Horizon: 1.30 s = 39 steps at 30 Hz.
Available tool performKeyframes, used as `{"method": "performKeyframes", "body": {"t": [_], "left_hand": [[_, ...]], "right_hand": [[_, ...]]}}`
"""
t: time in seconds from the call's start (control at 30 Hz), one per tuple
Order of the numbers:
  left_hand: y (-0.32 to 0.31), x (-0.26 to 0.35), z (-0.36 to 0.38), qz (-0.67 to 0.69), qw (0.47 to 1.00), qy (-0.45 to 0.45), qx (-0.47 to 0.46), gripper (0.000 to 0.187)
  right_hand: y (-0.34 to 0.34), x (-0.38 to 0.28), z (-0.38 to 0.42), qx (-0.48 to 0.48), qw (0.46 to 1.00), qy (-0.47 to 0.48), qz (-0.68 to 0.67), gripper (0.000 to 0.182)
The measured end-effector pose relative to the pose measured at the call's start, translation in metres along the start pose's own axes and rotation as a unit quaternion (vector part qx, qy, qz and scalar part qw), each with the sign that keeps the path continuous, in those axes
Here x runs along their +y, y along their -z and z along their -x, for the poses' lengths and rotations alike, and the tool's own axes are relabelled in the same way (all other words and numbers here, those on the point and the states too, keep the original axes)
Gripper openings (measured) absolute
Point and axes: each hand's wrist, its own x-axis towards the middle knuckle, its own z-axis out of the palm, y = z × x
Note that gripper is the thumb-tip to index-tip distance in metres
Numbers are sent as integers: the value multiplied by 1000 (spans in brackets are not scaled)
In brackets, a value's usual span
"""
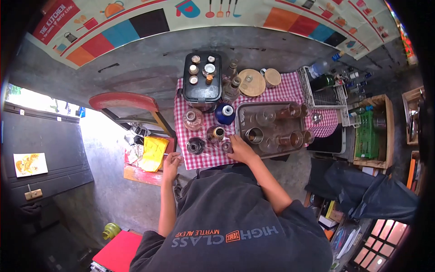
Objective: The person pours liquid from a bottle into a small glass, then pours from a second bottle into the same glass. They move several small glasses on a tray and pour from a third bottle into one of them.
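Observation:
My right hand (241,148) is at the front of the checkered tablecloth (199,162), its fingers closed around a small clear glass (227,147). Off the table's left edge, my left hand (171,166) is raised in a pinch; a small see-through piece seems to be at its fingertips, too faint to name. Close to my right hand stand a dark glass bottle (195,145), a bottle with a tan neck (218,133), a blue bottle (224,114) and a clear round bottle (193,119).
Right of the bottles lies a brown tray (248,107) with several glasses and a metal cup (254,135). Behind are a black box (202,76) topped with bottle caps, and round wooden lids (252,82). A dish rack (322,95) stands right; a red chair (124,102) stands left.

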Motion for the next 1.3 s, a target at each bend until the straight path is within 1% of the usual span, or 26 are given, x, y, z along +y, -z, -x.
{"method": "performKeyframes", "body": {"t": [0.03, 0.13, 0.2, 0.27, 0.3, 0.33, 0.4, 0.53, 0.57, 0.67, 0.73, 0.77, 0.8, 0.87, 0.9, 0.93, 0.97, 1.0, 1.07, 1.1, 1.17, 1.2, 1.23, 1.27, 1.3], "left_hand": [[1, -3, 4, -1, 1000, 0, -4, 21], [2, -6, 21, -25, 1000, 5, 1, 22], [2, -3, 35, -40, 999, -12, 9, 23], [0, 15, 53, -61, 997, -34, 17, 24], [-4, 42, 69, -4, 1000, -11, 15, 26], [-7, 66, 82, 26, 999, -21, 8, 26], [-12, 105, 104, 89, 995, -38, -7, 27], [-25, 167, 120, 67, 985, -143, -73, 31], [-30, 176, 116, 62, 982, -151, -100, 34], [-70, 183, 93, 24, 969, -220, -110, 43], [-100, 171, 76, -4, 968, -239, -79, 53], [-113, 167, 74, -28, 967, -244, -67, 61], [-128, 163, 71, -48, 966, -251, -32, 62], [-150, 148, 60, -120, 944, -308, 15, 64], [-156, 146, 56, -126, 940, -316, 38, 62], [-164, 145, 52, -132, 934, -325, 63, 59], [-172, 144, 49, -136, 929, -332, 89, 56], [-177, 143, 43, -132, 933, -326, 79, 52], [-181, 144, 30, -127, 938, -315, 63, 44], [-188, 155, 32, -48, 955, -285, 69, 23], [-187, 146, 13, -39, 952, -302, 43, 14], [-183, 141, 6, -37, 950, -308, 26, 10], [-183, 142, 5, -47, 946, -319, 29, 5], [-182, 141, 5, -53, 946, -319, 26, 5], [-183, 142, 6, -65, 944, -323, 27, 6]], "right_hand": [[-12, 8, -3, 0, 1000, 8, 1, 67], [-39, 26, -17, -60, 997, -10, 38, 67], [-48, 34, -25, -66, 997, -13, 23, 62], [-54, 41, -28, -60, 998, -12, 9, 58], [-55, 42, -27, -39, 999, -12, 4, 52], [-53, 41, -28, -53, 998, -31, -24, 52], [-41, 34, -25, -81, 991, -69, -77, 53], [-15, 15, -10, -28, 991, -41, -128, 52], [-6, 9, -5, -23, 989, -31, -146, 52], [32, -13, 11, -27, 982, -16, -188, 57], [52, -19, 23, -5, 976, 0, -219, 60], [65, -23, 30, -5, 974, -6, -228, 62], [76, -27, 37, 11, 974, 3, -228, 62], [94, -30, 49, 37, 973, 25, -227, 63], [99, -25, 53, 19, 957, 12, -289, 65], [102, -22, 55, 20, 920, 5, -392, 65], [105, -19, 59, 18, 872, -3, -489, 65], [109, -16, 63, 13, 814, -13, -580, 65], [129, -16, 70, 31, 783, 15, -621, 69], [133, -11, 73, 39, 761, 33, -647, 69], [150, -10, 77, 46, 709, 75, -700, 70], [158, -8, 79, 49, 708, 80, -700, 68], [164, -4, 82, 54, 707, 85, -700, 67], [170, 1, 84, 61, 707, 90, -699, 65], [174, 7, 85, 68, 719, 93, -685, 64]]}}
